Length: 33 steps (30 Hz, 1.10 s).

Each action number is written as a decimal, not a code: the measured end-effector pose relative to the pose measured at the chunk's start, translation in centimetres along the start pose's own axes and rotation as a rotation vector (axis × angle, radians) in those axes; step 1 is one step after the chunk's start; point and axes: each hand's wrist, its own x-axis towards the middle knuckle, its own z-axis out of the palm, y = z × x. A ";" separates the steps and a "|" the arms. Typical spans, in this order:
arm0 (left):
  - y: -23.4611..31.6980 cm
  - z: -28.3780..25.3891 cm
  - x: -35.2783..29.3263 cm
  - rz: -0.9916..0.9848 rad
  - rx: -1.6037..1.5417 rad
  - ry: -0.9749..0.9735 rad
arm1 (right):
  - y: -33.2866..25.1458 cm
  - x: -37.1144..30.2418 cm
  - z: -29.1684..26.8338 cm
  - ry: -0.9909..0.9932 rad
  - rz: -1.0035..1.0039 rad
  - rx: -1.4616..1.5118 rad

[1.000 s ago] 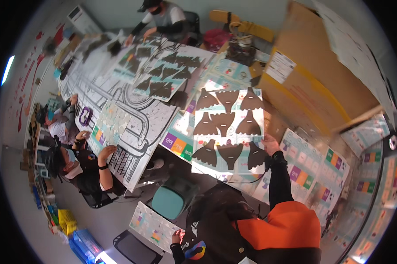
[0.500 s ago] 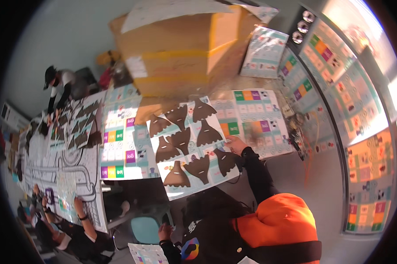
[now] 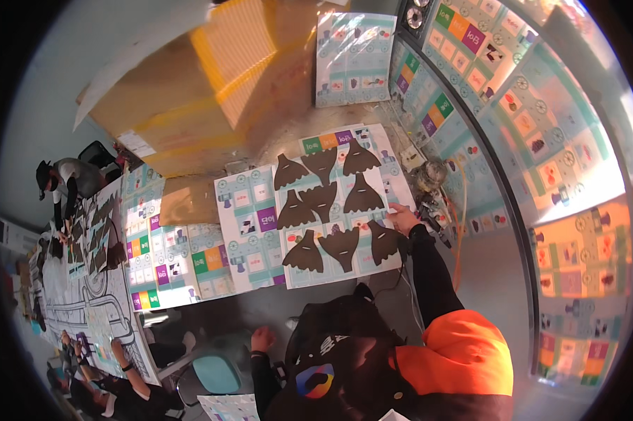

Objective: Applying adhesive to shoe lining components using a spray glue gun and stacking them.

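Right hand [image 3: 404, 219] narrowed on the right edge of the white printed board [image 3: 295, 280], which sits mid-frame with nine dark brown cutouts [image 3: 363, 201] in three rows; your left hand [image 3: 262, 339], lower centre, hangs near the teal seat [image 3: 216, 374], finger state not discernible. In my judgement, you do best keeping the board level, your fingertips clear of the cutouts. Lettered green, orange and purple blocks [image 3: 328, 142] show above it; smaller print illegible.
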 end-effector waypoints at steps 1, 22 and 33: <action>-0.3 1.3 0.5 0.264 0.255 -0.039 | -0.2 1.5 -0.9 -0.030 0.000 -0.024; 18.1 43.5 1.5 0.901 1.058 -0.017 | 4.0 0.4 -11.7 0.596 -0.080 -1.250; 20.6 53.9 5.6 0.848 1.504 -0.245 | 3.2 -0.1 -15.9 0.455 -0.183 -1.092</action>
